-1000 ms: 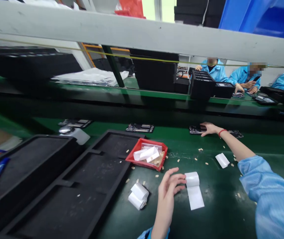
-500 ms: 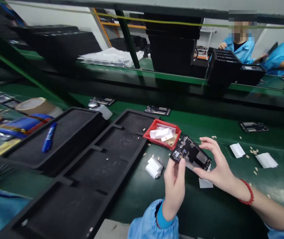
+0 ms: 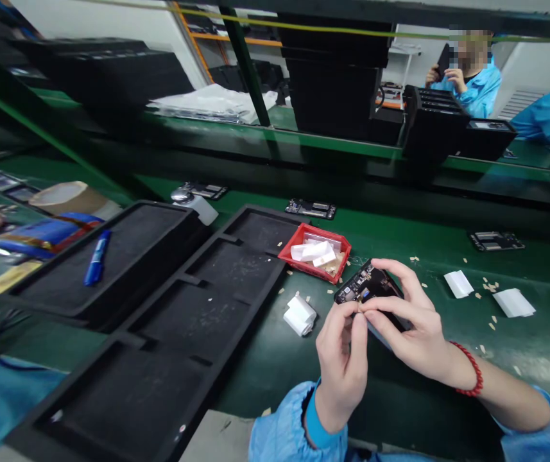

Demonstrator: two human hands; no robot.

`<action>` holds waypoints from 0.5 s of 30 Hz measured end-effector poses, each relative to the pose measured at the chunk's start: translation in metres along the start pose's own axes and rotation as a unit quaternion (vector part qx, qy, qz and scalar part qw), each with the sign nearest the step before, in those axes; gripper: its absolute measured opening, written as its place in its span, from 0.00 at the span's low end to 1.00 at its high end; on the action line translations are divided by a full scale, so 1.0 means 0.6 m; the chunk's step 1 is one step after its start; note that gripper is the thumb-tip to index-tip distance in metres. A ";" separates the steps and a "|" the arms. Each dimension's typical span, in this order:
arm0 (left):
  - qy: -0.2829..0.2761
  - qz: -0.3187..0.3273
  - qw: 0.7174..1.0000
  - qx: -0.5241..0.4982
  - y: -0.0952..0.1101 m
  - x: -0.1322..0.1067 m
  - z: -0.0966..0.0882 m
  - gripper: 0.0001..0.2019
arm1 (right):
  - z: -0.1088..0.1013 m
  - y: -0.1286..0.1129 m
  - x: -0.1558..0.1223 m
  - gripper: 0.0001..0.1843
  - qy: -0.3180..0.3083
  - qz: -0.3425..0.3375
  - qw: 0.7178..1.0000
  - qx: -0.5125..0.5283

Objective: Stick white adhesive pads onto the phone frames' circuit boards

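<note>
A dark opened phone (image 3: 384, 286) with bare circuit parts is tilted above the green bench, held between my two hands. My right hand (image 3: 416, 324) grips it from the right, one finger along its far edge and others bent over its face. Thumb and forefinger of my left hand (image 3: 342, 359) are pinched together at the near edge, touching the right fingertips. A tiny pale bit shows at that pinch; what it is stays unclear. Just beyond the phone is a red bin (image 3: 310, 269) holding white paper pieces. A folded white paper bundle (image 3: 300, 316) lies left of my hands.
A long black compartment tray (image 3: 169, 340) runs along the left, beside another black tray (image 3: 135, 224) bearing a blue marker (image 3: 96, 258). More phone parts (image 3: 497, 241) lie at the back. White papers (image 3: 514, 303) and small tan scraps are scattered right. Co-workers sit across the bench.
My right hand has closed in over the phone from its wider spread, its fingertips now meeting my left ones. The left hand's pinch has shifted slightly right along the near edge.
</note>
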State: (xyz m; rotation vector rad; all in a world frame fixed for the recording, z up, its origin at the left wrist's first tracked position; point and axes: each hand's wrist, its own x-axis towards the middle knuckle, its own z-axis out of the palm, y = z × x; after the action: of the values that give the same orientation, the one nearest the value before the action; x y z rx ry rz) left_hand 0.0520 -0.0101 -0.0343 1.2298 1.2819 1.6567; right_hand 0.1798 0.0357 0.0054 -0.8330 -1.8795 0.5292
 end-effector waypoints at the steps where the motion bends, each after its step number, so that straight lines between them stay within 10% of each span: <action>1: -0.002 0.000 1.000 0.009 0.001 0.001 0.000 0.09 | -0.001 0.001 0.002 0.09 -0.002 0.010 1.000 0.006; 8: -0.003 0.031 0.999 0.010 0.002 0.002 0.003 0.08 | -0.008 0.010 0.020 0.03 -0.038 0.050 0.998 0.019; 15: -0.010 0.020 1.000 0.020 0.001 0.003 -0.004 0.08 | -0.008 -0.003 0.013 0.05 -0.069 -0.048 0.996 -0.041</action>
State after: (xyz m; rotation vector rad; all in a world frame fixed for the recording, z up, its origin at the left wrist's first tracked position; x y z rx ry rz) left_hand 0.0488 -0.0092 -0.0334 1.2993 1.2914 1.6503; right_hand 0.1812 0.0405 0.0131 -0.7721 -2.0678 0.4634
